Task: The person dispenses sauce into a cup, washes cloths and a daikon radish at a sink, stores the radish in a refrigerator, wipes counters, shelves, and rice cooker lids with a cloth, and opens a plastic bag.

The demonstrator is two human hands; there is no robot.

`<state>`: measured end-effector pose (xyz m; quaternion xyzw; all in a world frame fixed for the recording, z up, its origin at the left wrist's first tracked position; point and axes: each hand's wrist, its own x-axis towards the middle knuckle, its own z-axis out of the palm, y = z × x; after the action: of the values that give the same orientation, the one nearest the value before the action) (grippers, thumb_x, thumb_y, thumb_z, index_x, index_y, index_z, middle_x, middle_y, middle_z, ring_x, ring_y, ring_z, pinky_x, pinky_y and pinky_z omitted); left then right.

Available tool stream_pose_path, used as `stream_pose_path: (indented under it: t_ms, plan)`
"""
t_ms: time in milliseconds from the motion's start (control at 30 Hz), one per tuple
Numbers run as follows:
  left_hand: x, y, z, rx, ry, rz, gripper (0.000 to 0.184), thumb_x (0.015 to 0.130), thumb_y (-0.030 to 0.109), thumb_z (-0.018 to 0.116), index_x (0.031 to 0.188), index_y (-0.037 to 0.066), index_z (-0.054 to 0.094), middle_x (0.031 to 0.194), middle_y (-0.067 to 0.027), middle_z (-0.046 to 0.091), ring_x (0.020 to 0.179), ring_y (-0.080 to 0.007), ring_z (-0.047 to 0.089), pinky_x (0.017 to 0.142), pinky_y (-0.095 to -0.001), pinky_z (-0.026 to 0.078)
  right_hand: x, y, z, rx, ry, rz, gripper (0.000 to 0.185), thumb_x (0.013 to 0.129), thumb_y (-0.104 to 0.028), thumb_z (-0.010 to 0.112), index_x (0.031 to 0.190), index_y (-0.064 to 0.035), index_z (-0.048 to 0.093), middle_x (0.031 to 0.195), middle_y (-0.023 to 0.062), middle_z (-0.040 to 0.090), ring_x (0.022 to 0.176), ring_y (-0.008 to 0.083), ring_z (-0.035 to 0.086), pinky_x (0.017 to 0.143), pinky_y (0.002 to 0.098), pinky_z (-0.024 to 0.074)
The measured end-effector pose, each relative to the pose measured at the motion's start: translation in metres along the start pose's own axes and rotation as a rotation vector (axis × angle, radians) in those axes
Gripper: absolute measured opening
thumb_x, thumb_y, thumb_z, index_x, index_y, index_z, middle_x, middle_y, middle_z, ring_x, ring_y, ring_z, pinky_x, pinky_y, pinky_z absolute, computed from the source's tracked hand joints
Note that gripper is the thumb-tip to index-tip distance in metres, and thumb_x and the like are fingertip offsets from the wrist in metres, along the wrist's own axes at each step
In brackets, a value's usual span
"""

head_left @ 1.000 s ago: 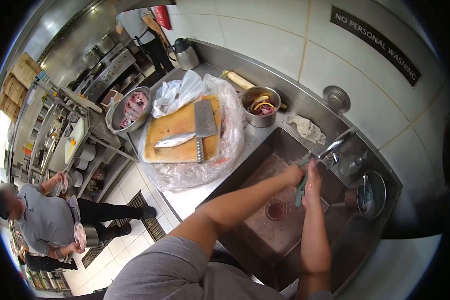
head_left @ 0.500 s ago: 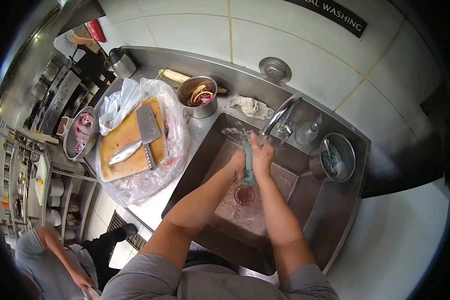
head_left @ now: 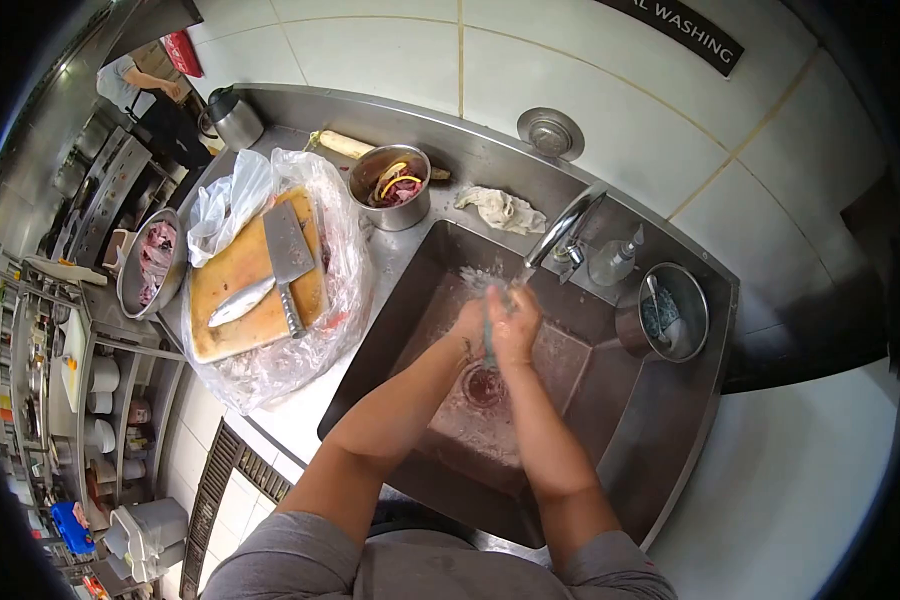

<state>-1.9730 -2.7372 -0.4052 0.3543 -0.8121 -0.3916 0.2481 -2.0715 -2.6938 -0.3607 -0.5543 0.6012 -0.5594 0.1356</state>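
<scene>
Water runs from the curved tap (head_left: 567, 225) over both hands, which are pressed together above the sink (head_left: 440, 300). A green cloth (head_left: 488, 335) is squeezed between them. My left hand (head_left: 469, 328) grips its left side with bent fingers. My right hand (head_left: 515, 322) closes on it from the right, under the spout. Left of the sink, a cleaver (head_left: 288, 247) and a whole silver fish (head_left: 241, 302) lie on the orange cutting board (head_left: 232, 262), which rests on clear plastic sheeting (head_left: 345, 270).
A pot of scraps (head_left: 402, 215) and a white rag (head_left: 502, 210) sit behind the sink. At its right stand a soap bottle (head_left: 610, 262) and a metal bowl (head_left: 705, 310). A bowl of fish pieces (head_left: 130, 290) is at the left. Another person (head_left: 130, 85) stands far back left.
The view has swung right, then settled. My hands have drawn closer together around the green cloth under the water. The person with a pot at the lower left has gone out of view.
</scene>
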Motion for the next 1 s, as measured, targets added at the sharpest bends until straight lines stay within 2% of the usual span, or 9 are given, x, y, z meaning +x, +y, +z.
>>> stream_pose_path:
  t_ms: [67,233,333,433,567,767,833,933,1000]
  plan:
    - [0.013,0.07,-0.025,-0.951,0.072,-0.972,0.028,0.096,0.022,0.043,0.114,0.004,0.054,0.116,-0.0135,0.056,0.102,-0.0222,0.055,0.088,-0.0376,0.045,0.018,0.013,-0.013,0.19,-0.265,0.463,0.039,0.074,-0.024,0.075,0.099,-0.001,0.055,0.097,0.0172,0.061,0.094,0.0318,0.058,0.084,0.0383,0.0443]
    - [0.009,0.038,-0.041,-0.694,0.266,-0.608,0.021,0.09,0.009,0.053,0.111,0.004,0.055,0.105,-0.0086,0.06,0.097,-0.0176,0.056,0.083,-0.0315,0.045,0.045,0.006,-0.038,0.134,-0.316,0.31,0.051,0.073,-0.023,0.076,0.114,-0.0023,0.055,0.095,0.0141,0.062,0.091,0.0248,0.061,0.079,0.0359,0.0463]
    - [0.012,0.049,-0.067,-0.82,-0.063,-0.326,0.041,0.077,-0.003,0.065,0.114,0.005,0.049,0.103,-0.0051,0.056,0.101,-0.0163,0.053,0.091,-0.0301,0.042,0.064,-0.007,-0.059,-0.097,-0.779,0.272,0.036,0.071,-0.012,0.071,0.103,0.0001,0.061,0.092,0.0207,0.064,0.089,0.0348,0.063,0.077,0.0386,0.0476]
    - [0.008,0.068,-0.062,-0.819,0.102,-0.182,0.044,0.071,-0.006,0.066,0.112,0.004,0.051,0.101,-0.0031,0.056,0.103,-0.0161,0.052,0.091,-0.0301,0.041,0.065,-0.006,-0.057,-0.159,-0.613,0.153,0.029,0.07,-0.004,0.063,0.099,0.0002,0.062,0.094,0.0231,0.063,0.091,0.0392,0.061,0.077,0.041,0.0476]
    - [0.01,0.08,-0.05,-0.526,0.424,-0.137,0.039,0.067,-0.003,0.068,0.105,0.003,0.057,0.091,-0.0061,0.062,0.095,-0.0208,0.06,0.086,-0.0314,0.045,0.064,-0.054,-0.06,-0.239,-0.595,-0.024,0.027,0.069,0.002,0.057,0.096,0.0004,0.061,0.098,0.0225,0.062,0.093,0.0383,0.06,0.076,0.0417,0.0476]
    - [0.015,0.079,-0.084,0.232,0.038,-0.244,0.036,0.061,0.004,0.068,0.096,0.0,0.059,0.08,-0.0191,0.063,0.082,-0.0368,0.062,0.072,-0.0393,0.049,0.062,-0.021,-0.061,-0.064,-0.54,0.098,0.043,0.06,-0.01,0.073,0.099,0.0025,0.059,0.098,0.0238,0.062,0.093,0.0381,0.061,0.077,0.0432,0.0483]
    - [0.021,0.084,-0.077,0.108,0.061,-0.147,0.037,0.057,-0.002,0.064,0.094,-0.001,0.056,0.084,-0.0149,0.064,0.081,-0.0308,0.063,0.073,-0.0387,0.048,0.057,-0.027,-0.055,-0.329,-0.805,0.124,0.034,0.065,-0.014,0.071,0.094,0.0033,0.062,0.091,0.0241,0.064,0.086,0.0395,0.062,0.075,0.0435,0.049]
    - [0.026,0.073,-0.055,-0.697,0.218,-0.092,0.05,0.058,-0.003,0.068,0.106,0.002,0.055,0.097,-0.0044,0.06,0.09,-0.0152,0.055,0.08,-0.0344,0.046,0.053,0.002,-0.041,-0.321,-0.615,0.189,0.031,0.071,-0.024,0.07,0.082,0.0048,0.064,0.081,0.0256,0.064,0.077,0.0414,0.062,0.07,0.0455,0.0488]
    - [0.013,0.064,-0.036,-0.624,0.132,-0.172,0.05,0.059,-0.002,0.07,0.107,0.002,0.056,0.096,-0.0065,0.063,0.089,-0.0174,0.057,0.079,-0.0338,0.047,0.059,-0.019,-0.048,-0.23,-0.51,0.238,0.033,0.073,-0.027,0.069,0.079,0.0054,0.065,0.079,0.0261,0.064,0.075,0.0418,0.062,0.069,0.0459,0.0489]
